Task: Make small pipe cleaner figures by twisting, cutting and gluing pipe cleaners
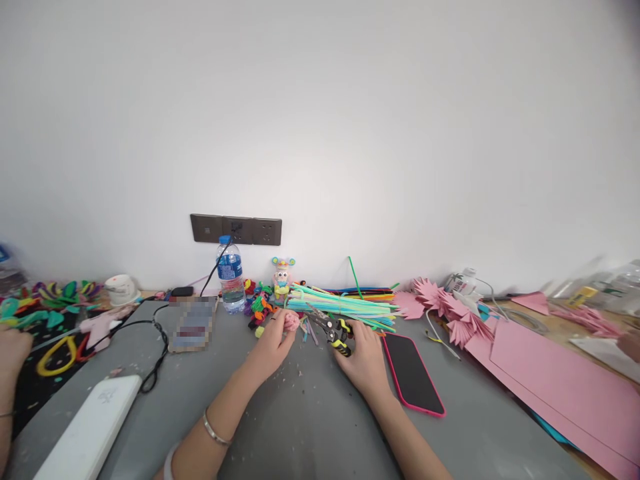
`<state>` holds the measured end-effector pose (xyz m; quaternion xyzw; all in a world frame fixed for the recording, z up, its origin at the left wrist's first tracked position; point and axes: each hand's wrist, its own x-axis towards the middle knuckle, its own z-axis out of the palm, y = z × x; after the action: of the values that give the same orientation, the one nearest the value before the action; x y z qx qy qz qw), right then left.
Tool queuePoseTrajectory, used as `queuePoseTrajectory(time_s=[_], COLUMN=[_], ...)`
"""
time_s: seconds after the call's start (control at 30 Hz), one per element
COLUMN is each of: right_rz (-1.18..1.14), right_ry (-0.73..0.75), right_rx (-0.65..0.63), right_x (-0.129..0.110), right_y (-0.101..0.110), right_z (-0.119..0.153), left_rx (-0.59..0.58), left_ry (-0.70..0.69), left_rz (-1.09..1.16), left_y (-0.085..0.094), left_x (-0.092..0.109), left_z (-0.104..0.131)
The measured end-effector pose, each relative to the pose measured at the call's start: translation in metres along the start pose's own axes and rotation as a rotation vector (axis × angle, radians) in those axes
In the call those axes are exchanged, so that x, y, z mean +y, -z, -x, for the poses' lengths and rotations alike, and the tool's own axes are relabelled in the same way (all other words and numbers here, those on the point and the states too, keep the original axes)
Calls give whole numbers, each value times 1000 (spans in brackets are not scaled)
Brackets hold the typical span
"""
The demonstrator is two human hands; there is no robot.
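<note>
Left hand [270,345] pinching a pink piece [291,321], right hand [365,357] grasping the pliers [331,328].
The pink piece sits at the left hand's fingertips, probably so that its inner side stays exposed; the pliers' handles lie in the right hand, their nose angled away and leftward, which seems to suit work between the hands. Scraps [313,331] lie on the surface [300,427] between the hands. Stems [345,305] lie just beyond the pliers, perhaps kept there for easy reach, though they crowd the nose. A figure [282,280] stands beyond the left hand, a bottle [231,283] farther left. A phone [414,373] lies just right of the right hand, limiting elbow room there; pink paper [565,393] is well right. A co-worker's hand [13,353] is far left.
</note>
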<state>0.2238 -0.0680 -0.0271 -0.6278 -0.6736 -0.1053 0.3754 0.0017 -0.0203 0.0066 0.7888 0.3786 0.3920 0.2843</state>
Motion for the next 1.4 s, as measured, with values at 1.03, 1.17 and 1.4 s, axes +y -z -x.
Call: queuePoseTrajectory(time_s=[1.03,1.17,1.4], right_rz=[-35,-46,-44], right_ry=[208,227,234], right_rx=[-139,-152,-167], right_x=[-8,-9,-12], right_y=[11,12,14], right_z=[4,4,4], left_rx=[-36,-65,-158], left_ry=[34,-10,-3], left_rz=[27,9,10], left_y=[-5,-6,-10], left_x=[-14,-10,-10], left_z=[-3,-1,2])
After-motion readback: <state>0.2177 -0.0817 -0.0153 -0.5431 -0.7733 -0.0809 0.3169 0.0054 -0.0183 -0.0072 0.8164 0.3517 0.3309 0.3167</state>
